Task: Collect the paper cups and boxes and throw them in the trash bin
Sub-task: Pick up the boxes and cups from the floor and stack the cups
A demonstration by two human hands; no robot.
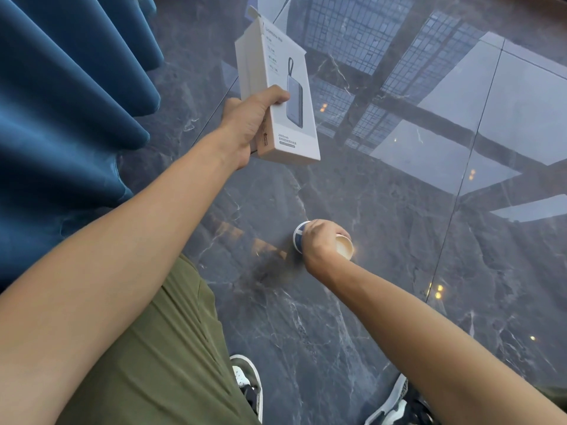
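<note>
My left hand (250,124) grips a white cardboard box (276,87) printed with a power bank picture, held up above the floor with its top flap open. Lower down, my right hand (319,242) is closed around a paper cup (343,245) with a blue and white pattern. The cup lies on its side, its open mouth facing right, at or just above the dark marble floor (337,317). No trash bin is in view.
Blue curtains (61,118) hang along the left side. The glossy floor reflects a ceiling grid and windows at the upper right. My olive trousers (153,363) and both sneakers (248,384) fill the bottom of the view.
</note>
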